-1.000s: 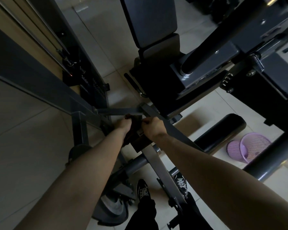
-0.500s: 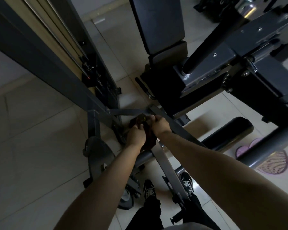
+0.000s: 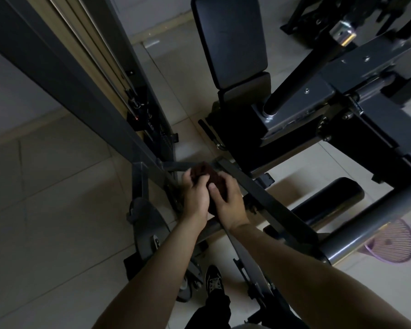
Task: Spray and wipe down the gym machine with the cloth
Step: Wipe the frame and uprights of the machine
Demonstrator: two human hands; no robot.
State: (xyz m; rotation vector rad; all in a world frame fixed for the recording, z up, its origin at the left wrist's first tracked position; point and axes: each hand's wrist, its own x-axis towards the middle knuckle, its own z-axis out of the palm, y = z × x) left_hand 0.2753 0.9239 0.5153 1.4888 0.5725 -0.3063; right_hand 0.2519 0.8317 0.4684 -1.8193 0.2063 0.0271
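A dark reddish-brown cloth (image 3: pixel 208 175) is bunched between both hands at the middle of the view. My left hand (image 3: pixel 195 195) grips its left side with curled fingers. My right hand (image 3: pixel 228 203) holds its right side, thumb lying across the fabric. Both hands hover just above the gym machine's grey diagonal frame bar (image 3: pixel 271 200), where it meets a horizontal crossbar (image 3: pixel 176 165). No spray bottle is in view.
A black padded backrest (image 3: pixel 228 41) and seat stand beyond the hands. A weight stack with cables (image 3: pixel 150 119) rises at left. A black foam roller pad (image 3: pixel 330 200) and a purple mesh basket (image 3: pixel 392 243) lie right. My shoes (image 3: pixel 214 279) stand below on tiled floor.
Both hands have drawn back toward me from the frame joint and closed together around the cloth. The camera view has tilted upward, showing more of the backrest.
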